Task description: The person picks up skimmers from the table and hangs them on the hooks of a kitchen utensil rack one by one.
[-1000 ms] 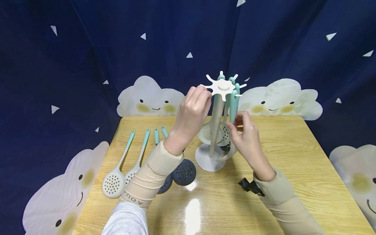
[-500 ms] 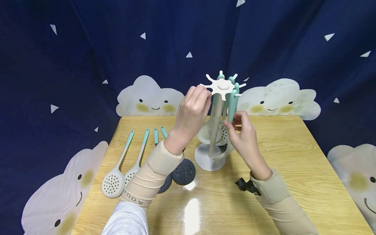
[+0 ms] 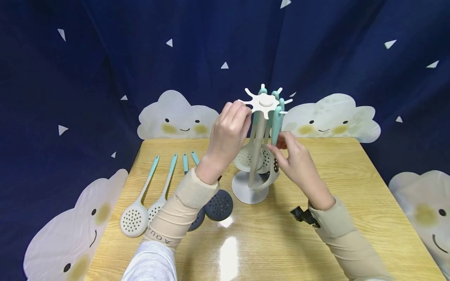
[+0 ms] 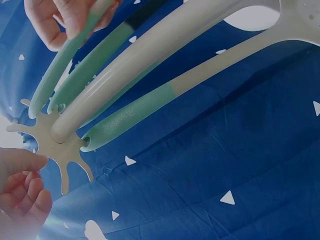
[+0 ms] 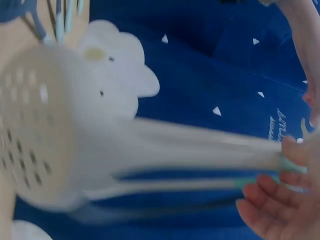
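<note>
A white utensil rack with a hooked top stands on a round base. My left hand pinches one arm of its top; the left wrist view shows the thumb at that arm's edge. My right hand pinches the mint handle of a light grey skimmer, which hangs from a front-right hook. In the right wrist view the skimmer's perforated head is large and blurred. Several other mint-handled utensils hang behind it, including a pale perforated skimmer.
On the wooden table, several utensils lie at the left: a pale skimmer, another pale one, and dark skimmers, partly behind my left forearm. A blue curtain with cloud figures hangs behind.
The held skimmer's handle and lower end have swung slightly left, toward the rack's pole. My right hand has turned a little with it. The left hand stays at the rack's top.
</note>
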Demonstrator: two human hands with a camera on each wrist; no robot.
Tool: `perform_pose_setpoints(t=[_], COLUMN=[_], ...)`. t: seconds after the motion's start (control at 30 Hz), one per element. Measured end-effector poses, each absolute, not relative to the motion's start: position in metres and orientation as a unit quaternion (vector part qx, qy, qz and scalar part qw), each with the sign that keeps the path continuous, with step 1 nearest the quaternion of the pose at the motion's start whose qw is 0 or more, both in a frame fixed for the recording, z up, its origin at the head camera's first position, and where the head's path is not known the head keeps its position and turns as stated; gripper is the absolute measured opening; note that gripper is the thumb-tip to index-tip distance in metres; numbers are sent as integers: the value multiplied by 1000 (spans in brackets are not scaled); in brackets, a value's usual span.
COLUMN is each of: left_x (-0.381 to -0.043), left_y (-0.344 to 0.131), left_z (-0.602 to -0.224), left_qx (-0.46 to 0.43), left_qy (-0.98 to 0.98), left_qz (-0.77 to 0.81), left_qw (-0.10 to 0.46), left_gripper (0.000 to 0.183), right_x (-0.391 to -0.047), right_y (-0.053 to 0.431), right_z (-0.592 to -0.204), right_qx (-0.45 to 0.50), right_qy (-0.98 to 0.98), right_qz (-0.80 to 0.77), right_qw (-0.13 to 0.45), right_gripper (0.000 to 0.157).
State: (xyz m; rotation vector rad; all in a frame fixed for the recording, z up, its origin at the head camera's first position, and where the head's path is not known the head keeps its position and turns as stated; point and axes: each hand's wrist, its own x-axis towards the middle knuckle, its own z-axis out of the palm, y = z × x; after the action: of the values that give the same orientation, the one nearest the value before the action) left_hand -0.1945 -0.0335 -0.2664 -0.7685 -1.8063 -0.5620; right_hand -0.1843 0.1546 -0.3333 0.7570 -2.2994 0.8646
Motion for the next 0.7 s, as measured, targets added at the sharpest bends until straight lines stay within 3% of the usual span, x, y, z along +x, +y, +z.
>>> perform_pose_setpoints(t=[0.13, 0.23, 0.43, 0.7], left_x=[-192, -189, -185, -191], left_y=[-35, -37, -42, -57], left_z=[-267, -268, -272, -288], left_qx=[-316, -313, -328, -302], left_qy=[-768, -779, -773, -771], left_qz=[-229, -227, -258, -275], left_qw=[508, 494, 478, 489], left_gripper=[7, 4, 24, 33], right_x=[-187, -190, -196, -205], right_y=[170, 177, 177, 170], right_z=[-316, -298, -267, -254], right_qx=[328, 347, 353, 368], right_qy=[-860, -846, -805, -791], right_qz=[266, 248, 242, 214], right_qw=[286, 322, 411, 440], right_gripper=[20, 17, 23, 24])
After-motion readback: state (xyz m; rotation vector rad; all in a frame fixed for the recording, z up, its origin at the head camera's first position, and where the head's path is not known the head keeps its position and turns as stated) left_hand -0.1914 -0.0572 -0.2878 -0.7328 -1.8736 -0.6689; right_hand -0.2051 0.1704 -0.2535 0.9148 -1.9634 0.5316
